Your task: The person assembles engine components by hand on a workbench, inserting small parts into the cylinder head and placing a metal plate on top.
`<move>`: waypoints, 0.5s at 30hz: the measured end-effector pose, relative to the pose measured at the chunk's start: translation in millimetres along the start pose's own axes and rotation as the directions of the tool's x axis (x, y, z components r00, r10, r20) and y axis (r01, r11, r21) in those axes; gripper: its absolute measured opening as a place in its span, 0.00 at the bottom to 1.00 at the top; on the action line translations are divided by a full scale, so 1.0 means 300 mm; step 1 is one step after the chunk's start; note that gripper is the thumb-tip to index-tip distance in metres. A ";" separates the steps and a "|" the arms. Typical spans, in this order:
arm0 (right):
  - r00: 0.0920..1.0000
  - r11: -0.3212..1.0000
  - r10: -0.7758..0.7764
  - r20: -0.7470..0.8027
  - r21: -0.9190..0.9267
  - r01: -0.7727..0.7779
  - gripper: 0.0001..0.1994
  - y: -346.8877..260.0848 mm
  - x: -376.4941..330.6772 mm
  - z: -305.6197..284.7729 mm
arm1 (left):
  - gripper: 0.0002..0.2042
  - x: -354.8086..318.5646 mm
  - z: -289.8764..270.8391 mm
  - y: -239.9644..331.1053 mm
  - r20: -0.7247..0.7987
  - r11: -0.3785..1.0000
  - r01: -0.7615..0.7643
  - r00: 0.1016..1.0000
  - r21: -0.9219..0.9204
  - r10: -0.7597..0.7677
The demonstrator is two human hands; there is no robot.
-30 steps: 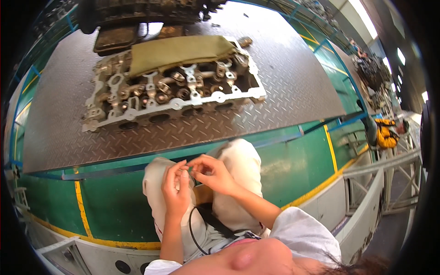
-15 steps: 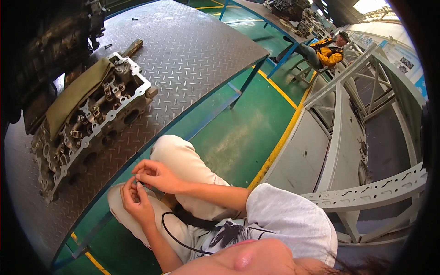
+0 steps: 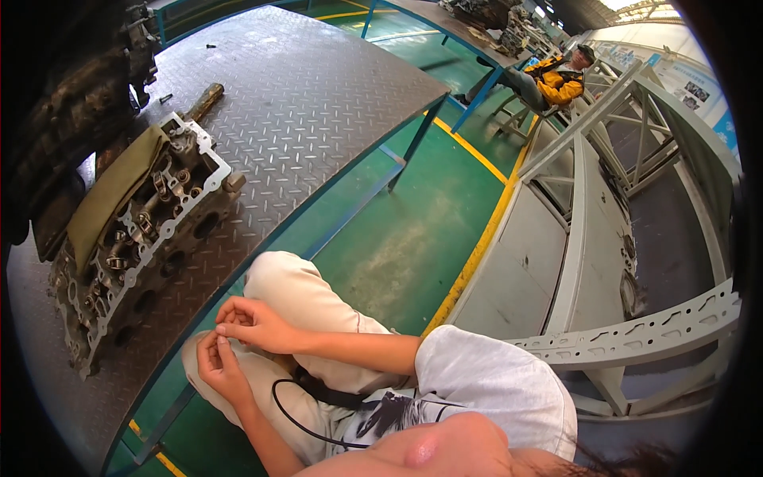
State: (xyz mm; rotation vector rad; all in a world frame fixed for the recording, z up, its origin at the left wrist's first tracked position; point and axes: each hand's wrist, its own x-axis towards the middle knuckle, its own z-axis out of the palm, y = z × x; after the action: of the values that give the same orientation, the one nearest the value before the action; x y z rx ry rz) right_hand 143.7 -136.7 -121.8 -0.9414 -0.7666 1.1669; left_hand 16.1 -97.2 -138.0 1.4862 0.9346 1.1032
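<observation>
My right hand (image 3: 258, 324) and my left hand (image 3: 221, 367) meet over my bent knees, below the table's near edge. Thumb and fingers of each are pinched together, and the fingertips of the two hands touch or nearly touch. Whatever they hold, if anything, is too small or hidden to make out. On the table to the left lies a cylinder head (image 3: 151, 230), a dirty metal engine part with open valve gear. An olive cloth strip (image 3: 115, 195) is draped along its far side. Neither hand touches the cylinder head.
A wooden-looking handle (image 3: 207, 102) and a small bolt (image 3: 165, 98) lie on the tread-plate table (image 3: 318, 87). A large dark engine block (image 3: 71, 95) stands at far left. Grey metal framework (image 3: 584, 222) rises at right. A seated person (image 3: 556, 79) in yellow and black is farther off.
The view has shifted a little, so the table and cylinder head sit farther left. My fingertips have drawn closer together, with both hands still pinched.
</observation>
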 end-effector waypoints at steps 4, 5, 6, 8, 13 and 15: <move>0.999 0.998 -0.046 0.017 -0.051 0.047 0.10 0.009 0.001 -0.020 | 0.06 -0.003 -0.010 0.005 0.053 0.998 0.068 0.996 0.001 -0.068; 0.999 0.998 -0.044 0.014 -0.052 0.045 0.10 0.007 -0.001 -0.025 | 0.06 -0.006 -0.008 0.013 0.055 0.997 0.071 0.996 0.000 -0.071; 0.998 0.994 -0.060 0.013 -0.090 0.061 0.10 0.004 -0.003 -0.029 | 0.05 -0.008 -0.001 0.024 0.053 0.999 0.037 0.998 -0.009 -0.036; 0.997 0.988 -0.078 0.016 -0.130 0.080 0.10 0.000 -0.006 -0.027 | 0.05 -0.011 -0.002 0.022 0.050 1.000 -0.001 0.999 -0.020 0.002; 0.997 0.988 -0.067 0.026 -0.136 0.070 0.09 0.005 -0.007 -0.020 | 0.04 -0.018 -0.004 0.021 0.028 1.000 0.012 1.000 0.021 -0.013; 0.997 0.984 -0.066 0.037 -0.163 0.072 0.09 0.002 -0.011 -0.029 | 0.04 -0.023 -0.010 0.010 0.033 1.000 0.010 0.999 0.029 -0.011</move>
State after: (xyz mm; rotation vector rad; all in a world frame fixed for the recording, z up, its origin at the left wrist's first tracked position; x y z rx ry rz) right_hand 150.4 -141.5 -126.0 -1.0263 -0.9251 1.0724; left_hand 11.3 -103.5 -136.1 1.5166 0.9376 1.0589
